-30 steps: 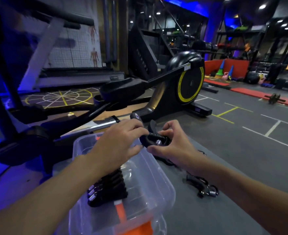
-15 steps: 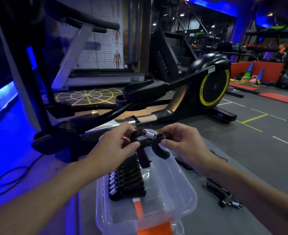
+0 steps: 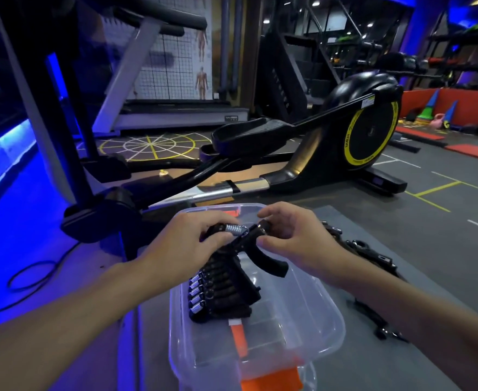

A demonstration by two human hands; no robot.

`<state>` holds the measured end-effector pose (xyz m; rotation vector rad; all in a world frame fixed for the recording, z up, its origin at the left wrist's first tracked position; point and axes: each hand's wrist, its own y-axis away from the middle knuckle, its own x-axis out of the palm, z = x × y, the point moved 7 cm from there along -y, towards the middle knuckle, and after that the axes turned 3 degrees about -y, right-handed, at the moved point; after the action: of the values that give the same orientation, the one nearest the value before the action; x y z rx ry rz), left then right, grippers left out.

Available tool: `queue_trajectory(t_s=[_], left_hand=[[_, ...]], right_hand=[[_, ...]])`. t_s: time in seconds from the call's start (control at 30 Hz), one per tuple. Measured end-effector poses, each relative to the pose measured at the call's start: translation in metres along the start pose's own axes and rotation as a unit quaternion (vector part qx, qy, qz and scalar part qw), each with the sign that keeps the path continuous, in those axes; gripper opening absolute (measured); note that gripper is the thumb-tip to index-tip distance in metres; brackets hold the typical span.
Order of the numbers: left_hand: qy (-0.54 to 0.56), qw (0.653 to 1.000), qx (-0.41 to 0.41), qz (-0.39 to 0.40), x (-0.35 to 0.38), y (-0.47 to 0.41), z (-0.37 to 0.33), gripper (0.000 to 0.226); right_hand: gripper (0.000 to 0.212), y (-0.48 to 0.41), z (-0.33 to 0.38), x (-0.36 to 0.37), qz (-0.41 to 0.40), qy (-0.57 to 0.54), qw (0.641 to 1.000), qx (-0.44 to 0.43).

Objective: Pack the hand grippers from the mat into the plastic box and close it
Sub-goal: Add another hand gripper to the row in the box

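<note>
Lower than half a second ago, the held gripper now sits down inside the far end of the box rather than above its rim, right over the packed row of grippers. Both hands pinch it: the left hand has thumb and fingers closed around the end by the silver spring, and the right hand nips the other end, by the small knob, between thumb and forefinger, with its remaining fingers loosely curled. 1 black handle juts down and to the right into the box; the other is mostly hidden by the row. The packed grippers stand side by side along the box's left side, springs toward the left wall. More grippers lie on the mat just right of the box, partly hidden behind the right forearm. An orange latch shows at the box's near end.
</note>
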<state>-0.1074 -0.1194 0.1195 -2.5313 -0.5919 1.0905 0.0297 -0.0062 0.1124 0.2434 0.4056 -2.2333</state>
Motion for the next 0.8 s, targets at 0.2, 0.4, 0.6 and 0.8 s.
queue_trajectory(t_s=[0.2,0.4,0.6,0.8], left_hand=[[0.078,0.994,-0.037,-0.061,-0.014,-0.003,0.018,0.027],[0.041,0.997,-0.040,-0.051,-0.021,-0.001,0.018,0.025],[-0.056,0.998,-0.026,0.025,-0.006,0.003,0.010,0.022],[-0.059,0.996,-0.062,0.019,-0.001,0.005,0.019,0.018]], right_hand=[[0.028,0.000,-0.015,0.000,0.039,0.125,0.991,0.028],[0.022,-0.002,-0.005,0.001,-0.010,0.164,0.986,0.008],[0.024,-0.001,-0.014,0.009,0.014,0.197,0.980,0.020],[0.015,-0.001,-0.017,0.004,0.020,0.136,0.990,0.028]])
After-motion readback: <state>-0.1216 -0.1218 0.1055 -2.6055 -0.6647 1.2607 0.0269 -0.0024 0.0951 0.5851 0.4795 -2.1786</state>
